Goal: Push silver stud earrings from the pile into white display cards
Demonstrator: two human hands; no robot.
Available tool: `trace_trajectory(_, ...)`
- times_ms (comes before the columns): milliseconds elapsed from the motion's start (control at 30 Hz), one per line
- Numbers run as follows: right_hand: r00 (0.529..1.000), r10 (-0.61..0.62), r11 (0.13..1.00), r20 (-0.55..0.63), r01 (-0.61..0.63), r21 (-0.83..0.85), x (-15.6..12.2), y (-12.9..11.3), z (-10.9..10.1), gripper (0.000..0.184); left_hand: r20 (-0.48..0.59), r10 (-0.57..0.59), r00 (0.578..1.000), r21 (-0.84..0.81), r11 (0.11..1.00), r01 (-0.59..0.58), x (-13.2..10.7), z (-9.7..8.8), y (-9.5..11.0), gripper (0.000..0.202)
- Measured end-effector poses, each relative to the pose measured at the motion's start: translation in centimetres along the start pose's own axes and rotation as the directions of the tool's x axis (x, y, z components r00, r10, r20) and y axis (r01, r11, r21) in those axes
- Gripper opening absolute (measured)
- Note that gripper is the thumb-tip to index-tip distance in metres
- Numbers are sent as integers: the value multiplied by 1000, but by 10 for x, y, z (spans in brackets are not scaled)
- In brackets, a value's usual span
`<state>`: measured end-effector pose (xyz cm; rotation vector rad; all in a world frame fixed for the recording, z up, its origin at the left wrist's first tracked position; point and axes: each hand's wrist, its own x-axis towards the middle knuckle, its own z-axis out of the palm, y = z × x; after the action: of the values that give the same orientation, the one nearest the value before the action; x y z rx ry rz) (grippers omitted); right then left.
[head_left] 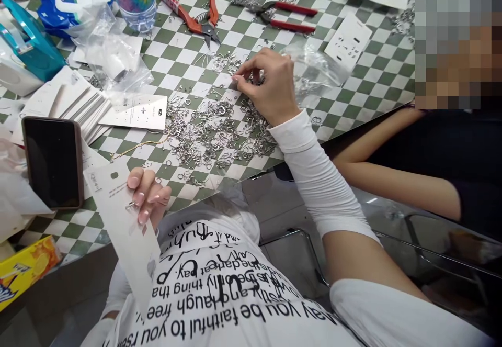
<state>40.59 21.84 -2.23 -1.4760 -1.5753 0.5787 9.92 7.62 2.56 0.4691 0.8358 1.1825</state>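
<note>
My left hand is closed on a long white jewellery display card, tilted over my lap. A small metal piece shows by its fingers at the card's edge. Over the table, the thumb and forefinger of my right hand are pinched together; whatever is between their tips is too small to make out. Below and beside that hand spreads a pile of small silver earring and ring pieces. A thin gold chain lies between the pile and the card.
A dark phone leans beside a stack of white cards. Orange-handled pliers, red-handled pliers, a water bottle and a plastic bag lie farther back. Another person's arm rests at the right table edge.
</note>
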Motion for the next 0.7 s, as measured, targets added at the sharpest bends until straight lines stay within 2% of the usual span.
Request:
trace_trajectory(33,998,-15,994,-65,8,-108,-4,-11,2,18,-10,7,1000,7,1000,-7,-1,1,0,58)
trace_trajectory(100,994,-87,991,-65,80,-106,-19,-42,7,16,-24,19,1000,29,999,-18,-3,2,-1,53)
trace_trajectory(167,990,-138,987,-11,139,79,-41,-80,15,8,-36,27,999,56,998,-25,-3,3,-2,48)
trace_trajectory(233,981,-183,938,59,156,309,-64,-117,24,10,-51,33,998,79,996,-29,-3,3,-3,45)
trace_trajectory(333,972,-178,801,156,51,596,-91,-153,41,8,-78,32,996,117,993,-23,-2,1,-3,43)
trace_trajectory(400,969,-144,747,200,-27,664,-101,-162,53,5,-94,23,995,146,989,-9,-3,-1,-3,40)
trace_trajectory(533,961,-122,697,248,-96,711,-108,-162,71,4,-132,22,991,188,982,3,-5,-3,-6,36)
trace_trajectory(700,950,-36,654,310,-212,726,-113,-163,81,6,-170,37,985,233,973,4,-4,-3,-10,43)
